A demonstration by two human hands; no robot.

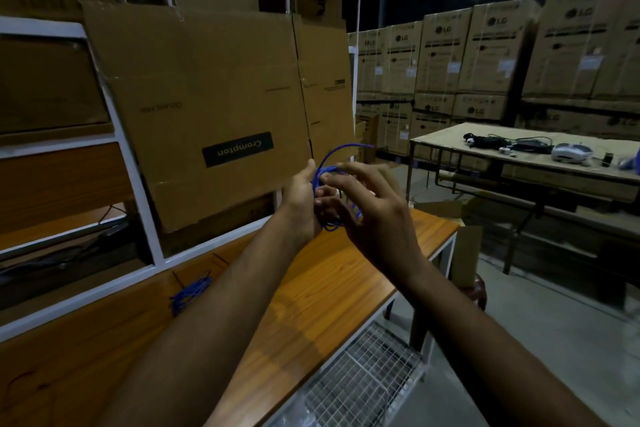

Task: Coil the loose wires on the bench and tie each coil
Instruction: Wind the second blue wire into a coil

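— While both arms reach out over the wooden bench point(332, 291), where is the wire?

— A blue wire coil point(333, 173) sits in the left hand point(302, 196), whose fingers curl round its loops; one loose end arcs up toward the Crompton carton point(207, 107).

— And the right hand point(372, 208)?

— It hovers just in front of the coil, fingers spread and relaxed; whether the fingertips touch the wire cannot be told.

— Anything else blue?

— A second blue wire bundle point(190, 291) lies on the bench, left of the forearms.
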